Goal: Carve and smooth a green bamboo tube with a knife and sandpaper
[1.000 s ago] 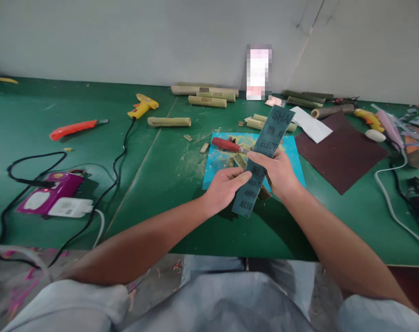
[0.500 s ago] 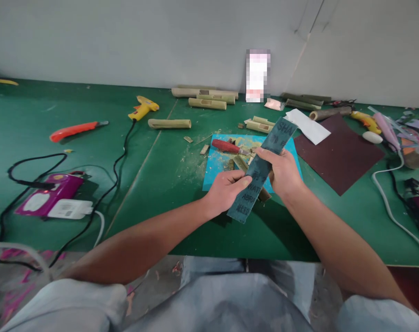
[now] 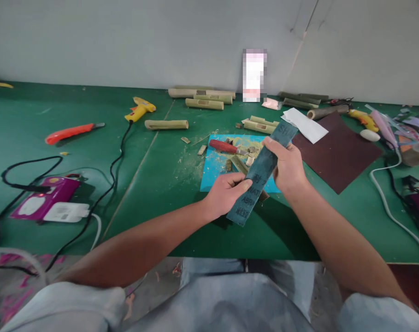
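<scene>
A strip of dark green sandpaper (image 3: 261,171) with printed lettering slants across the middle, held in both hands above the table. My left hand (image 3: 226,191) pinches its lower part between thumb and fingers. Higher up, my right hand (image 3: 288,166) grips the strip with the thumb on its printed face. Under the hands lies a blue sheet (image 3: 209,173) strewn with shavings. On it rest a red-handled tool (image 3: 223,146) and a split bamboo piece (image 3: 239,164), partly covered by the sandpaper.
Cut bamboo tubes (image 3: 204,104) lie toward the wall. Left are a yellow glue gun (image 3: 140,109), an orange cutter knife (image 3: 71,133) and a purple power strip (image 3: 45,196) with cables. Right are a brown sheet (image 3: 340,161), white paper (image 3: 305,125) and another glue gun (image 3: 363,120).
My right hand has shifted slightly up and right along the sandpaper. The left hand keeps its pinch. The whole view has moved a little.
</scene>
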A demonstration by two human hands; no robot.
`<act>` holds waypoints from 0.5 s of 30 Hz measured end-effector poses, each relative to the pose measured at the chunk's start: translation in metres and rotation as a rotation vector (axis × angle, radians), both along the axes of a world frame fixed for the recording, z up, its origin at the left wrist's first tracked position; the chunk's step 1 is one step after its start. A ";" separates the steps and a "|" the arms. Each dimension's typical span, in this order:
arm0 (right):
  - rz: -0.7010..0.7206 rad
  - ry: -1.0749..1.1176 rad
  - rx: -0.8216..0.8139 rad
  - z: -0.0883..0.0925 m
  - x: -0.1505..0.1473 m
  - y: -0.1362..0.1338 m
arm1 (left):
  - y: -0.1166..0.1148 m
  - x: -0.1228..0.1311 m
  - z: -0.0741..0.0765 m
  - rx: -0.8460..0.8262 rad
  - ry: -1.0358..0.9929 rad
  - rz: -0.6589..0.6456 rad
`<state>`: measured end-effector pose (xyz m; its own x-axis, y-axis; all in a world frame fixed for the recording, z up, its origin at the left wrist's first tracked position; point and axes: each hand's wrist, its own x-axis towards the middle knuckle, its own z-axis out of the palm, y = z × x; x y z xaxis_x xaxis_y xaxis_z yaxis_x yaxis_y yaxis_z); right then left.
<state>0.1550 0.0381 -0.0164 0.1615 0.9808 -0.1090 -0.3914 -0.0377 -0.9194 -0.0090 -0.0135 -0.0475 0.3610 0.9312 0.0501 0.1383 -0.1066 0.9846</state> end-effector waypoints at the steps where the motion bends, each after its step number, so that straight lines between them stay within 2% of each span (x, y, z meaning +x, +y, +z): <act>1: -0.014 -0.007 0.003 0.001 0.002 0.001 | 0.000 0.000 0.000 0.005 0.002 -0.008; 5: -0.091 -0.018 0.031 0.003 0.012 0.007 | -0.003 0.000 -0.002 -0.004 0.017 -0.038; 9: -0.114 -0.048 0.083 0.002 0.014 0.007 | -0.005 0.003 -0.004 -0.163 -0.133 -0.052; 11: -0.055 -0.058 0.153 0.002 0.011 0.003 | -0.004 0.002 -0.002 -0.228 -0.253 0.025; 15: 0.206 -0.096 0.229 -0.003 0.001 -0.004 | 0.001 -0.001 0.007 -0.279 -0.421 0.217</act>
<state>0.1560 0.0336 -0.0190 -0.0441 0.9912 0.1249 -0.3079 0.1055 -0.9455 -0.0101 -0.0123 -0.0404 0.1617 0.9806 -0.1110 -0.2837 0.1539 0.9465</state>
